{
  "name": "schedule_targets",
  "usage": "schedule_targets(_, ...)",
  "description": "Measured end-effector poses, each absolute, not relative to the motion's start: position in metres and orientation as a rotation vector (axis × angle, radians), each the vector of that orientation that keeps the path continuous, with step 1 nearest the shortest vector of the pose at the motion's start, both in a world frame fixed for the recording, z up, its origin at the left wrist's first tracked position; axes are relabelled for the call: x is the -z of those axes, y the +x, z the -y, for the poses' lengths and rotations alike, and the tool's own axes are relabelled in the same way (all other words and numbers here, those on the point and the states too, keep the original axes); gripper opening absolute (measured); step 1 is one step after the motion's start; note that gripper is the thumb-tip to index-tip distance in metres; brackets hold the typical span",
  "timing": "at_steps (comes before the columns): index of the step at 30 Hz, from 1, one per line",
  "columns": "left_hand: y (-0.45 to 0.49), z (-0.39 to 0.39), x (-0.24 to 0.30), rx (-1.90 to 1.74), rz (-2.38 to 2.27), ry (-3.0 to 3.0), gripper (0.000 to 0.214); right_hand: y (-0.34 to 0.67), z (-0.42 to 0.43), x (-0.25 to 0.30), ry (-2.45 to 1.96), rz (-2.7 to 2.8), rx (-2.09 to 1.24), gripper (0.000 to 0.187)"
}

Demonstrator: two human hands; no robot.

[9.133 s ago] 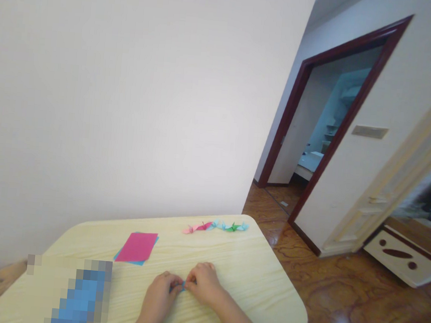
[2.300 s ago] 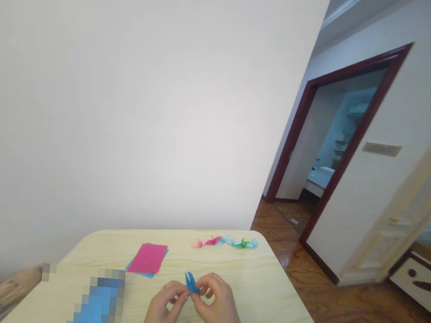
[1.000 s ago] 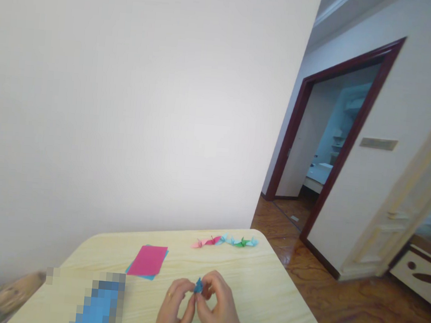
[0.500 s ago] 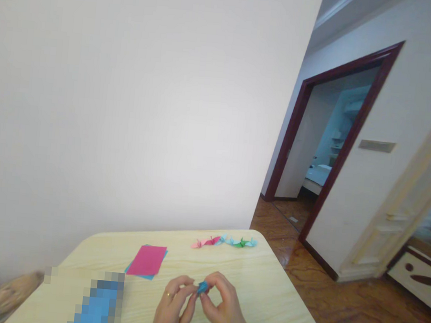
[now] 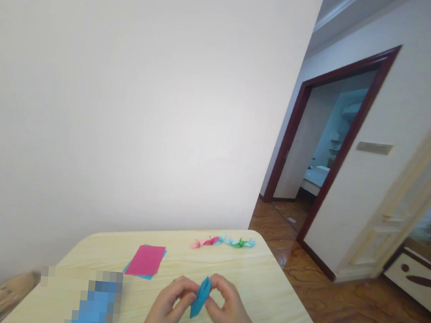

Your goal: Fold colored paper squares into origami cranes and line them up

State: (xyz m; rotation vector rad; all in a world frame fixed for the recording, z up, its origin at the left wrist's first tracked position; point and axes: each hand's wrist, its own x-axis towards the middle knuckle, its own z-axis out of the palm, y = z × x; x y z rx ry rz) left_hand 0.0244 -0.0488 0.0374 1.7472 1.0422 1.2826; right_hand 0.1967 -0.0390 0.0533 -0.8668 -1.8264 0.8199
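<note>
A folded piece of blue origami paper is held upright between my two hands above the table. My left hand pinches its left side between thumb and fingers. On the opposite side, the thumb and forefinger of my right hand grip it. Beyond my hands lies a row of small folded paper cranes in pink, red, light blue and green. To the left of them rests a small stack of square paper, magenta on top with blue showing beneath.
The pale wood table has rounded corners and stands against a white wall. A blurred blue object sits at the table's left front. On the right are a wooden floor and a dark red door frame.
The blue paper has been turned, so a longer, pointed shape now shows between my hands. My left hand has shifted its fingers and its thumb now presses the paper.
</note>
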Motion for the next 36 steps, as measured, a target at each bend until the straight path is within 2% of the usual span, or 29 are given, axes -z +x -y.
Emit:
schedule_targets(13,0.036,0.055,-0.04,-1.309,-1.211,1.75,0.012,0.192,0.034,-0.046,-0.844,1.819,-0.834,0.012)
schedule_targets(21,0.03,0.055,-0.033,-1.288,-1.12,1.679,0.016,0.189,0.032,-0.049,-0.882,1.806,-0.828,0.009)
schedule_targets(27,0.031,0.052,-0.034,-1.323,-1.198,1.668,0.015,0.185,0.034,-0.049,-0.831,1.72,-0.895,0.016)
schedule_targets(36,0.036,0.054,-0.039,-1.456,-1.305,1.616,0.014,0.18,0.038,-0.061,-0.956,1.849,-0.571,0.013)
